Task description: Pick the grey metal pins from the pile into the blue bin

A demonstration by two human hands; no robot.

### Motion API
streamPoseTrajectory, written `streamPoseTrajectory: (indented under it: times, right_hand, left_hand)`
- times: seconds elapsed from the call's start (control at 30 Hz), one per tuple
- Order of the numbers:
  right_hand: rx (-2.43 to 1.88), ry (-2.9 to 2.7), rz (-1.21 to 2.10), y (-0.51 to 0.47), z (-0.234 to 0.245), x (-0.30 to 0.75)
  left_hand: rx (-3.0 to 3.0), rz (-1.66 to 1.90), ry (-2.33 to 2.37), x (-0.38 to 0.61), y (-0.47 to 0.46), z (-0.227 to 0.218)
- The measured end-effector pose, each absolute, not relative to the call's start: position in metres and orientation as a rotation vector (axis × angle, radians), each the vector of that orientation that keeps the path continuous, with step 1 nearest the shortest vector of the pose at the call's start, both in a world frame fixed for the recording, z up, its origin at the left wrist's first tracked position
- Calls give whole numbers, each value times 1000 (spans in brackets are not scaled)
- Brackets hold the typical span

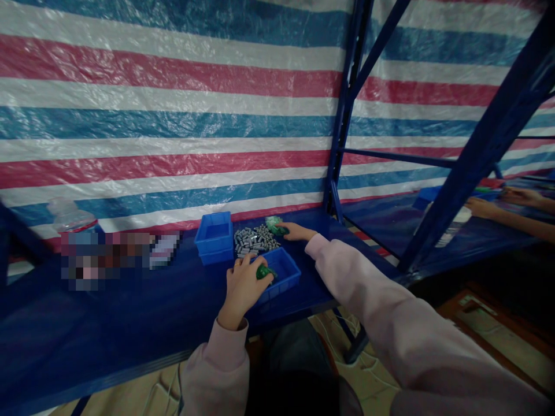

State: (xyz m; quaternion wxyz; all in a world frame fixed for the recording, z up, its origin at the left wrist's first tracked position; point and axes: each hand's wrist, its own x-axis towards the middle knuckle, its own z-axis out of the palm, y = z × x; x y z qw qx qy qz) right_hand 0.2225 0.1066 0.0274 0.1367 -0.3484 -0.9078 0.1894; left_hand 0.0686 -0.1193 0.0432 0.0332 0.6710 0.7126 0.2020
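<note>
My left hand [244, 283] is closed round a shiny dark green bundle [264, 273] at the left side of a shallow blue bin [291, 281]. The bundle's exact kind does not show. Behind the bin, my right hand [297, 231] reaches forward with its fingers on a second, lighter green bundle [273, 222], which looks like crumpled plastic. Between the hands lies a spread pile of small grey metal cylinders [248, 239], some longer and some short. My right fingertips are partly hidden.
Two stacked blue bins [214, 238] stand left of the pile. A clear bottle [71, 216] and blurred items sit farther left on the blue table [130, 323]. A blue metal post [468, 144] rises at right. Beyond it, another person's hands [485, 208] are near a blue bin.
</note>
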Motion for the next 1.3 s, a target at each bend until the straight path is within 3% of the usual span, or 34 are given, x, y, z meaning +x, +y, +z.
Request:
streamPoseTrajectory:
  times: [0.23, 0.33, 0.57, 0.8, 1.3]
  right_hand:
    - [-1314, -2704, 68, 92, 30, 218]
    - [-1371, -2642, 10, 88, 40, 221]
    - [-1113, -2429, 155, 66, 77, 236]
    - [-783, -2454, 410, -21, 96, 236]
    - [-944, -2702, 559, -50, 59, 211]
  left_hand:
    - [2035, 596, 2209, 70, -120, 45]
    - [2047, 618, 2198, 70, -120, 44]
    - [2075, 659, 2200, 69, -120, 41]
    - [2069, 608, 2216, 69, -120, 43]
    - [2146, 781, 2232, 72, -121, 43]
